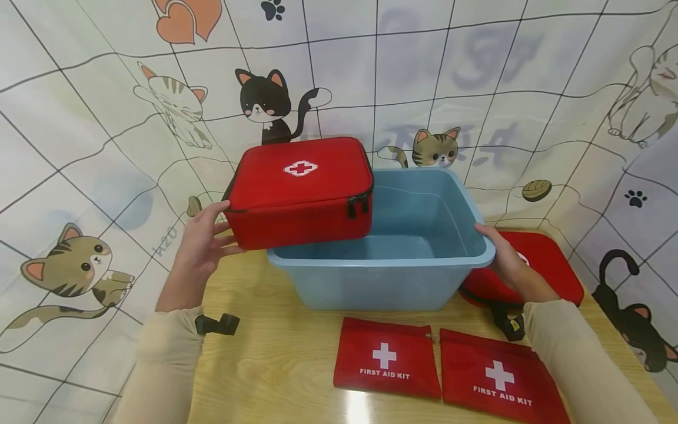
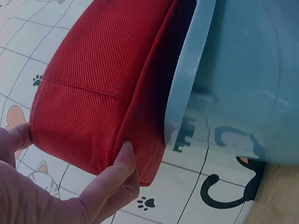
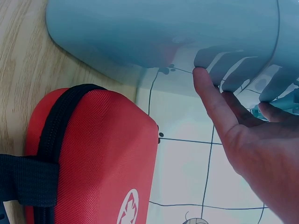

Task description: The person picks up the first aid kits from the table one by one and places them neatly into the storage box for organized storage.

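My left hand [image 1: 201,247] holds a boxy red first aid bag [image 1: 302,227] at its left end, thumb near the top edge and fingers under the bottom, as the left wrist view shows too. The bag has a white cross emblem and black zip pulls, and it overlaps the left side of a light blue plastic tub [image 1: 371,285], tilted over its rim. My right hand [image 1: 505,259] grips the tub's right rim, thumb on top. In the right wrist view its fingers [image 3: 210,95] lie against the tub's outer wall.
Two flat red first aid pouches [image 1: 389,358] [image 1: 500,377] lie on the wooden table [image 1: 254,365] before the tub. A red hard-shell case [image 1: 545,265] with a black strap sits right of it, partly behind my right arm. A cat-print sheet [image 1: 344,70] hangs behind.
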The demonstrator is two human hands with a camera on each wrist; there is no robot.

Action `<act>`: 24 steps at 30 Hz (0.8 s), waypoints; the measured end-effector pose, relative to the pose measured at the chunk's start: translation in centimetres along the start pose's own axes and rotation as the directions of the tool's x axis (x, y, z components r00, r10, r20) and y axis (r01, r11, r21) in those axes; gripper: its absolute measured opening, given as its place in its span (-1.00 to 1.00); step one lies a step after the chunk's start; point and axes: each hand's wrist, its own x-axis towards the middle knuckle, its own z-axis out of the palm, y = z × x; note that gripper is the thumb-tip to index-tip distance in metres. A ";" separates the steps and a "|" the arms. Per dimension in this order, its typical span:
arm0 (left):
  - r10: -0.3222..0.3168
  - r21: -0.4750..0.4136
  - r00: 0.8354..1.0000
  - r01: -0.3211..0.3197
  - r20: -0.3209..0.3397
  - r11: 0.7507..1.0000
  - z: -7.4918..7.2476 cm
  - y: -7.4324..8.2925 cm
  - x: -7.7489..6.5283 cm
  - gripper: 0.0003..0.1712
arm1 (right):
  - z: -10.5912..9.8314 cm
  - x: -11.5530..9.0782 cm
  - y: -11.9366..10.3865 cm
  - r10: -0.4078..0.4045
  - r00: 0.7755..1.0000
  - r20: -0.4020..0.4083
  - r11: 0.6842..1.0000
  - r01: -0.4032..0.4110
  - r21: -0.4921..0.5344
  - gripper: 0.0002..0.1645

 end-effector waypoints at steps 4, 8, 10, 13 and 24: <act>0.010 0.026 1.000 -0.010 0.009 1.000 0.9 -0.2 0.0 -0.46 | 0.0 0.0 0.0 -0.003 1.000 -0.002 1.000 0.003 0.013 -0.04; 0.026 0.066 0.999 -0.027 0.022 0.997 1.7 -0.2 -0.1 -0.31 | 0.0 0.0 0.0 -0.001 1.000 0.000 1.000 0.001 0.018 -0.05; 0.031 0.075 0.999 -0.033 0.030 0.997 2.1 -0.2 0.0 -0.21 | 0.0 0.0 0.0 -0.002 1.000 0.001 1.000 0.002 0.017 -0.05; 0.028 0.091 0.999 -0.031 0.039 0.995 2.7 -0.3 0.2 -0.11 | -0.1 0.0 0.0 -0.002 1.000 0.001 1.000 0.002 0.011 -0.04; 0.026 0.185 0.999 -0.034 0.047 0.982 4.9 -0.6 0.6 -0.15 | -0.2 0.0 0.2 -0.015 1.000 0.001 1.000 0.015 0.001 -0.07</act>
